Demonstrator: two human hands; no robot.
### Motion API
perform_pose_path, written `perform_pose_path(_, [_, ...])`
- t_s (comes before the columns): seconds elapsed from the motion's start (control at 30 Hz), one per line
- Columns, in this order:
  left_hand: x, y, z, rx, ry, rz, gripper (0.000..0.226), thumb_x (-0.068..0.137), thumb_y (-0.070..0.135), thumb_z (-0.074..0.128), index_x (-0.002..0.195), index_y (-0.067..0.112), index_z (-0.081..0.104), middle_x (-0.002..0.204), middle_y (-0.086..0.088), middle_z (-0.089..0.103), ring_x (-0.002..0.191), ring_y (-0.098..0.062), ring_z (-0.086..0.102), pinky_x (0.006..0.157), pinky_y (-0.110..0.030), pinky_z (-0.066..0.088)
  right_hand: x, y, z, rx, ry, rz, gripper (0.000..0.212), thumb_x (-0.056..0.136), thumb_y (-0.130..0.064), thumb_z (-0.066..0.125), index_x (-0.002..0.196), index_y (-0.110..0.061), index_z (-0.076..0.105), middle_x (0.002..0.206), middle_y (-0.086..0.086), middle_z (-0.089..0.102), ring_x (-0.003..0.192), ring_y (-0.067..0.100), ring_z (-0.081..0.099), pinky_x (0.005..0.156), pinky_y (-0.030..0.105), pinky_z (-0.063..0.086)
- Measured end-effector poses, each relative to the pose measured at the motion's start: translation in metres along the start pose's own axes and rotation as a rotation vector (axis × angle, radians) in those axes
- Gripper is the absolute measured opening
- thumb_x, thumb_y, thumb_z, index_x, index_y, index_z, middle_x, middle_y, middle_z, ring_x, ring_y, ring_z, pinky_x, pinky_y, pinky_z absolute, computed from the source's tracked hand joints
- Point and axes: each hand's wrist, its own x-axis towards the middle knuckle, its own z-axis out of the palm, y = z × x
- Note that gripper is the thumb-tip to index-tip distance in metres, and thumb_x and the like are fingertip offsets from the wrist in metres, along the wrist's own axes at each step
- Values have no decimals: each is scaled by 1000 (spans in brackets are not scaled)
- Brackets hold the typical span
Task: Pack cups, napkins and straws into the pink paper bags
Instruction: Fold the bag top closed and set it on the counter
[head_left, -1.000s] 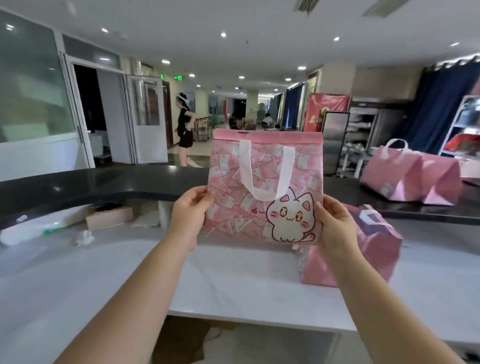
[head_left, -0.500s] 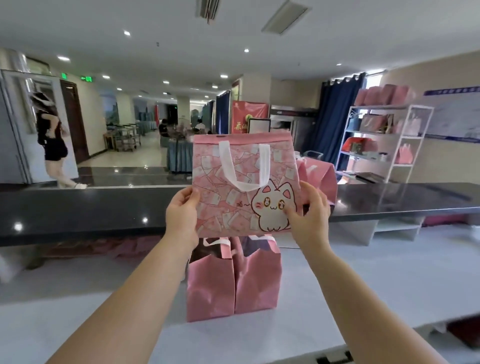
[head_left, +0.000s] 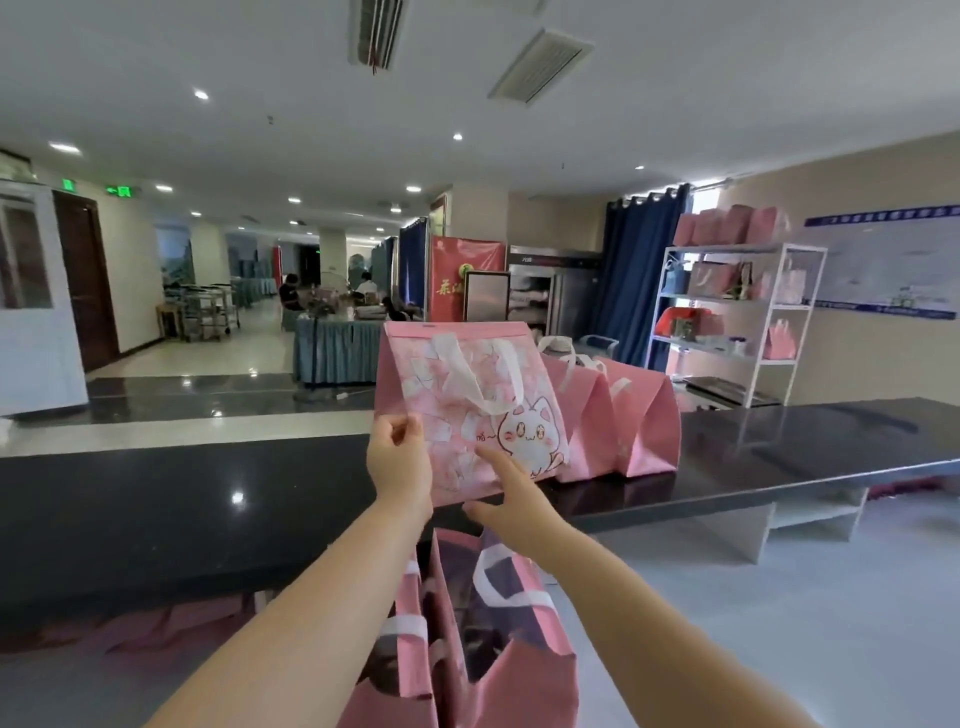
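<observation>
L hand (head_left: 399, 462) pinches cat-print pink bag (head_left: 462, 387) by its edge, R hand (head_left: 511, 501) w/ fingers straight against its front (prob. steadying it to open).

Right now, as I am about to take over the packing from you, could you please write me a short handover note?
The left hand pinches the lower left edge of the cat-print pink bag, held upright above the black counter.
The right hand is open, its fingers straight at that bag's lower front.
More plain pink bags stand on the black counter behind it. The open pink bags stand on the white worktop below.
Done: I cannot tell what any bag holds.
Left: no cups, napkins or straws are in view. Find them, then fill the bags.
</observation>
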Motion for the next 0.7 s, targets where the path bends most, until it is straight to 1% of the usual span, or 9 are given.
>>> perform_pose_path(0.07, [23, -17, 22, 65, 14, -18, 8, 97, 23, 52, 91, 20, 57, 90, 4, 59, 85, -15, 55, 76, -33, 46, 31, 13, 2, 62, -38, 42, 80, 84, -15, 71, 148, -34, 27, 152, -3, 31, 126, 14, 40, 95, 19, 41])
perform_pose_path(0.1, [31, -26, 34, 85, 15, -22, 9, 97, 22, 52, 89, 22, 57, 89, 5, 59, 84, -14, 56, 77, -32, 45, 45, 21, 3, 102, -52, 66, 82, 83, -12, 71, 149, -35, 26, 152, -2, 32, 120, 11, 42, 84, 10, 43])
perform_pose_path(0.17, [45, -42, 55, 116, 22, -41, 12, 97, 21, 53, 86, 23, 57, 83, 10, 59, 78, -8, 55, 67, -26, 42, 72, 40, 3, 175, -84, 99, 86, 81, -12, 73, 149, -36, 26, 152, -2, 31, 109, 3, 45, 64, 2, 41])
perform_pose_path(0.23, [54, -58, 73, 162, 29, -76, 11, 96, 21, 54, 86, 21, 59, 79, 12, 59, 71, -6, 54, 56, -22, 35, 95, 59, 2, 227, -108, 131, 87, 79, -17, 76, 149, -35, 28, 149, -2, 33, 99, -6, 46, 59, 1, 40])
perform_pose_path(0.33, [65, -83, 95, 196, -17, -120, 13, 94, 14, 53, 83, 17, 58, 75, 6, 58, 66, -10, 51, 52, -23, 34, 123, 87, -3, 243, -94, 164, 84, 75, -23, 81, 145, -37, 36, 146, 0, 38, 109, 3, 42, 70, 5, 37])
perform_pose_path(0.43, [69, -106, 113, 250, -69, -109, 14, 93, 9, 53, 80, 12, 57, 72, 4, 56, 65, -10, 50, 55, -23, 40, 147, 120, -5, 234, -67, 162, 75, 76, -28, 80, 141, -36, 43, 145, -2, 41, 118, 10, 40, 94, 23, 38])
perform_pose_path(0.5, [67, -121, 124, 308, -128, -51, 15, 92, 9, 55, 79, 13, 58, 73, 6, 59, 67, -8, 53, 59, -23, 44, 158, 143, -4, 229, -29, 145, 70, 76, -30, 80, 138, -31, 47, 137, -7, 46, 123, 13, 43, 101, 31, 39])
perform_pose_path(0.63, [68, -144, 140, 381, -300, 3, 8, 91, 13, 62, 94, 18, 68, 90, 10, 67, 83, -2, 61, 64, -9, 42, 170, 182, -3, 135, 24, 82, 59, 79, -32, 67, 134, -35, 44, 122, -17, 53, 110, 10, 56, 91, 37, 52])
perform_pose_path(0.7, [75, -149, 139, 375, -235, 44, 14, 88, 16, 67, 100, 23, 68, 97, 9, 66, 90, -3, 62, 73, -11, 45, 174, 199, -6, 139, 48, 75, 53, 79, -24, 56, 127, -44, 43, 119, -24, 55, 103, 3, 58, 81, 37, 56])
